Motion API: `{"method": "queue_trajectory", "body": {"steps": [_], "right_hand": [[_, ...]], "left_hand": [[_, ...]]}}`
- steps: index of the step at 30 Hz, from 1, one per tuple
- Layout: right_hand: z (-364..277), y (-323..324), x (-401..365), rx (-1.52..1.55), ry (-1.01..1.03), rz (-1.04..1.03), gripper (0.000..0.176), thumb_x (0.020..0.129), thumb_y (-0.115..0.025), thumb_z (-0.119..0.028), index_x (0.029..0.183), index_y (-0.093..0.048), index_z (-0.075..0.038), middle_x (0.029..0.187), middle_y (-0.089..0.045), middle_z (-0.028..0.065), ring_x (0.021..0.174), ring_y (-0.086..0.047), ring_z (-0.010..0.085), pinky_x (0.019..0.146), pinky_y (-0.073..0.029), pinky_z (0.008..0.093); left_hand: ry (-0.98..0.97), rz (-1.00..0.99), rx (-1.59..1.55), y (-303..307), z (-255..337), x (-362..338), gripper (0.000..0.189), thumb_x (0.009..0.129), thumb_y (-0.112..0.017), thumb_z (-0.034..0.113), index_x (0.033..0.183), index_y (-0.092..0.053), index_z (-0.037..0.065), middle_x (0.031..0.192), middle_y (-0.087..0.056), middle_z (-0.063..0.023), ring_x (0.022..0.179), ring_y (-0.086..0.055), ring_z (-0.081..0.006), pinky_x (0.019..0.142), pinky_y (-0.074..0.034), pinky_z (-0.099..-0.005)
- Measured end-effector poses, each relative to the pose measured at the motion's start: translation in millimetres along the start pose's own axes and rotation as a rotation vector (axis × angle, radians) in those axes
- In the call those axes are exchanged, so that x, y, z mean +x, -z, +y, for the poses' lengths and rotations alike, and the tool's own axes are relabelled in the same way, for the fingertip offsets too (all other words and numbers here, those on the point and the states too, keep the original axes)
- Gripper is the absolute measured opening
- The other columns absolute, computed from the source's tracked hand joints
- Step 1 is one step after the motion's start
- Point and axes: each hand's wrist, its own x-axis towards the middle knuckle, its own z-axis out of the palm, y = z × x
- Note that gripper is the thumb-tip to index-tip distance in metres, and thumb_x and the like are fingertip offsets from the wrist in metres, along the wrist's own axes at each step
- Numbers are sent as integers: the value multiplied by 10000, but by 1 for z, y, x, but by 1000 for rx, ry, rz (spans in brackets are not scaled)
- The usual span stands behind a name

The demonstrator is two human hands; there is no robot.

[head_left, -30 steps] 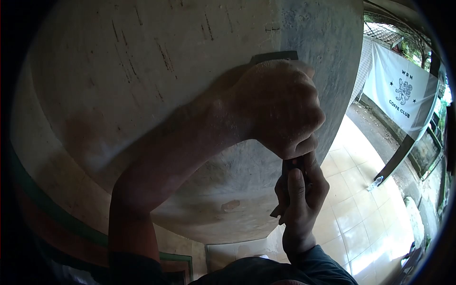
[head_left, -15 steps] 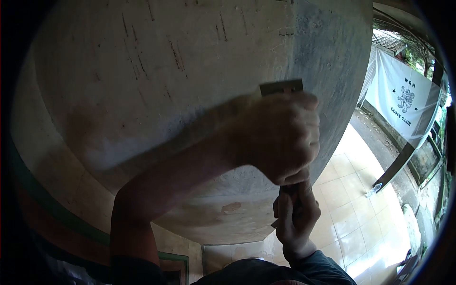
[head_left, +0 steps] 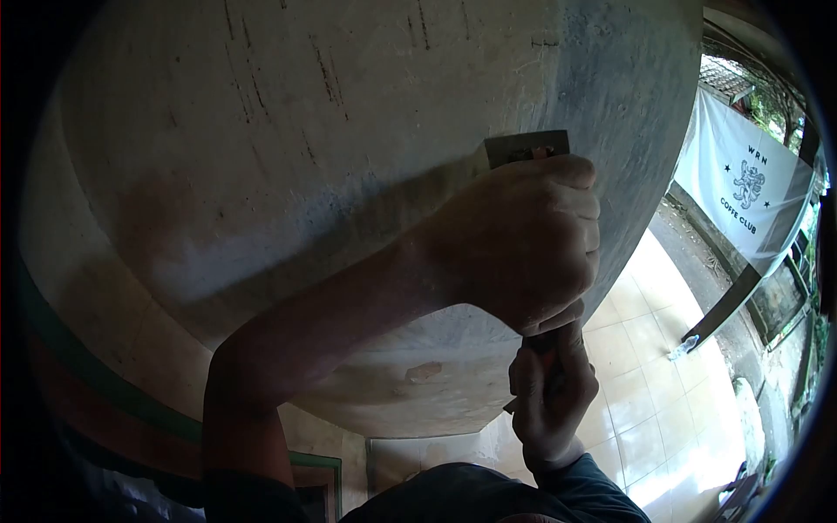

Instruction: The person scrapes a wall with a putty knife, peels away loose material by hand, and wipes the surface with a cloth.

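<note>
A plastering trowel with a flat, dark rectangular blade (head_left: 527,143) lies close against the wall (head_left: 288,218). My left hand (head_left: 545,248) is wrapped in a fist around its handle, hiding most of the tool. My left forearm crosses in front of the wall and casts a shadow on it. Just below, my right hand (head_left: 554,392) is closed, thumb upward, on a dark part with a reddish patch (head_left: 547,353) that runs down from under the left fist. A pale corner of metal sticks out left of the right hand's thumb.
Dark scratches and a grey-blue band mark the wall. To the right, a tiled floor (head_left: 641,392) holds a clear plastic bottle (head_left: 684,347) near a slanting post (head_left: 724,309). A white banner (head_left: 741,179) hangs beyond. Green trim (head_left: 105,375) runs along the lower left.
The view has shifted slightly, so the wall marks and both hands sit a little farther right. Both hands keep their grip, and the left hand looks sharper than before.
</note>
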Motion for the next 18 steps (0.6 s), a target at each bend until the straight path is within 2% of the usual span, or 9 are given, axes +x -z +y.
{"method": "queue_trajectory", "body": {"steps": [5, 7, 9, 11, 13, 14, 15, 17, 18], "right_hand": [[5, -9, -20, 55, -15, -8, 521, 946, -444, -101, 1401, -274, 89, 652, -563, 50, 478, -519, 59, 452, -382, 188], [-6, -8, 4, 338, -138, 0, 521, 965, -435, -164, 1390, -285, 98, 639, -554, 47, 423, -474, 42, 408, -347, 171], [-5, -4, 14, 375, -127, 18, 536, 974, -430, -216, 1380, -292, 105, 576, -515, 31, 362, -422, 35, 360, -302, 158], [-10, 10, 13, 624, -239, -190, 565, 989, -391, -152, 1441, -152, 89, 655, -499, 14, 490, -422, 30, 458, -327, 186], [-17, 10, -5, 751, -342, -275, 564, 996, -362, -136, 1454, -104, 72, 702, -528, 30, 493, -417, 34, 459, -337, 205], [-14, 6, -12, 738, -331, -286, 566, 996, -363, -133, 1456, -101, 66, 711, -527, 29, 508, -423, 35, 468, -343, 205], [-11, -1, -16, 727, -319, -293, 567, 995, -364, -130, 1459, -98, 60, 719, -526, 28, 523, -428, 36, 478, -350, 205], [-9, -9, -5, 715, -283, -263, 571, 995, -377, -133, 1462, -107, 52, 709, -510, 19, 543, -434, 41, 491, -352, 201], [-7, -11, 11, 689, -219, -245, 573, 996, -383, -145, 1462, -113, 50, 703, -503, 16, 540, -434, 44, 488, -350, 203]], "left_hand": [[18, -125, -78, -1, 7, -8, 210, 539, -608, 242, 454, -467, 111, 448, -397, -9, 459, -426, -155, 645, -431, -306], [4, -162, -69, 6, -7, -2, 215, 561, -617, 231, 454, -472, 112, 444, -407, -8, 450, -429, -159, 645, -433, -309], [47, -160, -35, 13, -17, 8, 246, 611, -625, 229, 454, -472, 118, 443, -427, -2, 434, -428, -161, 635, -433, -313], [30, -154, -13, 10, -9, 3, 254, 644, -608, 207, 451, -468, 122, 449, -446, -5, 433, -429, -166, 615, -426, -315], [71, -178, -78, 6, 9, -15, 368, 686, -645, 211, 381, -444, 161, 372, -438, -4, 347, -409, -89, 537, -435, -299], [39, -185, -46, 6, 15, -24, 368, 689, -633, 214, 385, -430, 172, 368, -421, 5, 335, -379, -89, 528, -424, -299], [29, -195, -39, 11, 11, -25, 368, 689, -633, 214, 385, -430, 172, 368, -421, 5, 335, -379, -89, 528, -424, -299], [26, -262, -69, 20, 1, -24, 170, 483, -551, 197, 441, -408, 115, 447, -388, -9, 439, -392, -172, 567, -397, -319], [-16, -273, -53, 32, -13, -14, 175, 503, -569, 184, 441, -421, 112, 448, -403, -13, 441, -408, -177, 556, -395, -322]]}}
